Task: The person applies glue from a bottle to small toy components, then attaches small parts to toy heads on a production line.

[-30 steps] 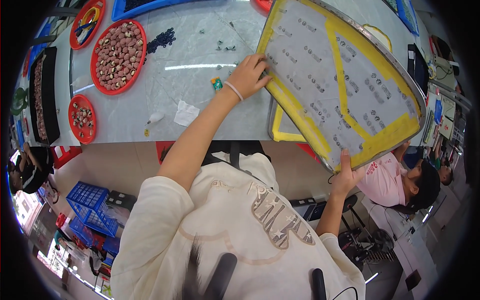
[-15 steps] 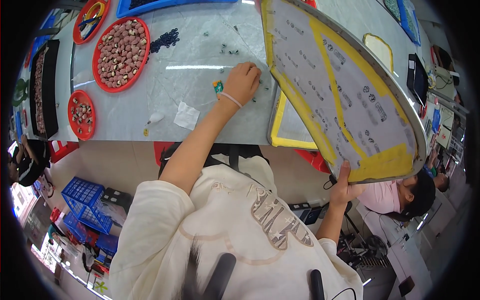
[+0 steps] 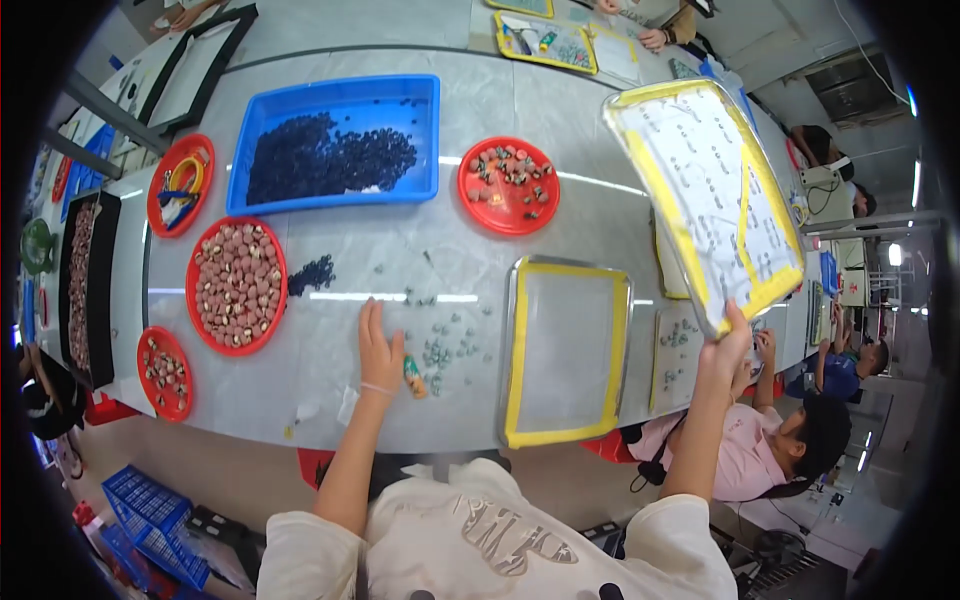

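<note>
My right hand (image 3: 727,345) grips the lower corner of a metal-rimmed tray (image 3: 700,165), held up and tilted over the right of the table. Yellow tape edges the tray, and printed white sheet covers the face I see. My left hand (image 3: 379,350) hovers at or touches the tabletop with fingers stretched out and nothing visible in it. Just right of it lies a small green and orange tube (image 3: 414,378). Beyond that, several small greenish pieces (image 3: 438,352) are scattered. A second yellow-taped tray (image 3: 516,385) lies flat on the table between my hands.
Red bowls of pinkish capped pieces (image 3: 194,310) (image 3: 149,385) stand left; another red bowl (image 3: 500,218) is farther back. A blue bin (image 3: 330,200) holds dark rings, with more rings (image 3: 313,274) loose nearby. At right sits a co-worker in pink (image 3: 745,450).
My view has tipped up to show more of the table. The right hand has carried the tray farther out to the right. My left hand's fingers have straightened, left of the greenish pieces.
</note>
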Demonstrator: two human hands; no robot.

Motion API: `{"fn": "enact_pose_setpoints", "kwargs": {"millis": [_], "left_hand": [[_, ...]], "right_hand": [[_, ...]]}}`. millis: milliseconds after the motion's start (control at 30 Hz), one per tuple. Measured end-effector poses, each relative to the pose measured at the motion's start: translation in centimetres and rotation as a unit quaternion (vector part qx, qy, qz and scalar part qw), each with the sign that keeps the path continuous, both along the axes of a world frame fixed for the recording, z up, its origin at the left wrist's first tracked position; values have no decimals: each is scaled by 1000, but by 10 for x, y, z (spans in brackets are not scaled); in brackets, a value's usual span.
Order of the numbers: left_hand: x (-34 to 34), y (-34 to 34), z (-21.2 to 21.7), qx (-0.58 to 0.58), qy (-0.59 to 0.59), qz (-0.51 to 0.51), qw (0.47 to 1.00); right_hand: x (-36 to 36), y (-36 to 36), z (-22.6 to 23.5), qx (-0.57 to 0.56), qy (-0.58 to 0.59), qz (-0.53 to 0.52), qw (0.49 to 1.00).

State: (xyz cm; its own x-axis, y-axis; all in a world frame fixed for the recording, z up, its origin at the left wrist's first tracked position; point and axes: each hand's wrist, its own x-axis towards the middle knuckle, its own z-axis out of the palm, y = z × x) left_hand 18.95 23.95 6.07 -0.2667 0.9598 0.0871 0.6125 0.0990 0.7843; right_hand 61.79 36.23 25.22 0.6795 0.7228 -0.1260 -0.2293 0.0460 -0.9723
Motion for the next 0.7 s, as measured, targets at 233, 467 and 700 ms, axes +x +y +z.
{"fn": "enact_pose_setpoints", "kwargs": {"millis": [233, 467, 700], "left_hand": [[-2, 3, 5, -82, 106, -71, 988], [6, 27, 11, -184, 92, -81, 975], [5, 29, 17, -233, 117, -85, 962]], "right_hand": [[15, 225, -74, 25, 167, 2, 986], [-9, 361, -136, -23, 216, -72, 973], [-19, 379, -185, -40, 209, -133, 968]]}}
